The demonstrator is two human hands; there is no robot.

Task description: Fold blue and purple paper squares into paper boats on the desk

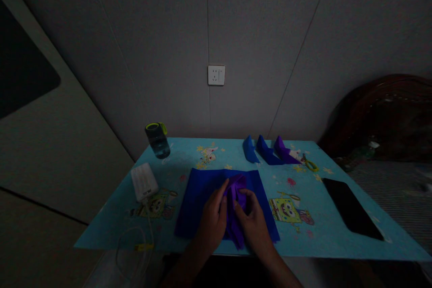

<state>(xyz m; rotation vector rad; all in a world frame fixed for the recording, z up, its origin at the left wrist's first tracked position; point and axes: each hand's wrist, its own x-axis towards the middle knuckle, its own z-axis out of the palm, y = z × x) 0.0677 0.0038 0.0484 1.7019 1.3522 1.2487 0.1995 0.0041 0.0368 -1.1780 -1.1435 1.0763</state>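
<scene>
- the left hand (213, 217) and right hand (253, 221) grip opposite sides of 1 purple folded paper (233, 216), over the dark blue paper (195, 198) near the desk's front edge.
- 3 paper boats stand toward the back right corner: light blue boat (249, 150), dark blue boat (268, 153), purple boat (284, 152); yellow-handled scissors (310, 165) lie beside them.
- water bottle (158, 141): back left corner of the desk (222, 155).
- white power bank (144, 182), cable (150, 227) attached: left edge.
- black tablet-like slab (351, 209): right edge.
</scene>
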